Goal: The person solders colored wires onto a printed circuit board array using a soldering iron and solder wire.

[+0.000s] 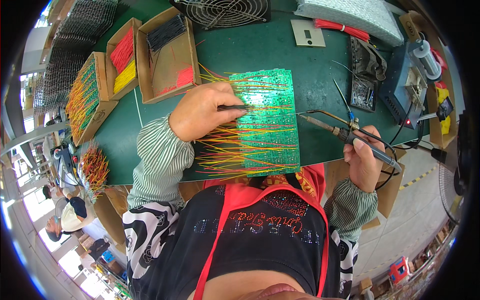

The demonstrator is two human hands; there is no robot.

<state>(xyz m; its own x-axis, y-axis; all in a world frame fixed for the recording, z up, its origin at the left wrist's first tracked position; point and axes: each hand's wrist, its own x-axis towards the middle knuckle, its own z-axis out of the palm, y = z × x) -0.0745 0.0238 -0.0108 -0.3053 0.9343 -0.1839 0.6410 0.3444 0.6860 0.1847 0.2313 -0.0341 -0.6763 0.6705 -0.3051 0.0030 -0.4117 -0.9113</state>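
A green circuit-board panel (280, 82) lies on the table in front of me. Rows of red and yellow wires (220, 150) stick out past its left side. My left hand (202, 112) is over the panel's left edge, with a small bunch of black wires (231, 107) pinched between thumb and fingers. In my right hand (362, 162), to the right of the panel, is a soldering iron (375, 150) with a thin solder feed tube (327, 115) along it. The iron's tip points left, close to the panel's right edge; whether it touches cannot be made out.
Cardboard boxes of cut wires (142, 75) stand at the back left, beside a box of wired boards (82, 100). A fan (222, 12) sits at the back. To the right are a soldering station (402, 85), a metal tray (363, 95) and a red wire bundle (342, 30).
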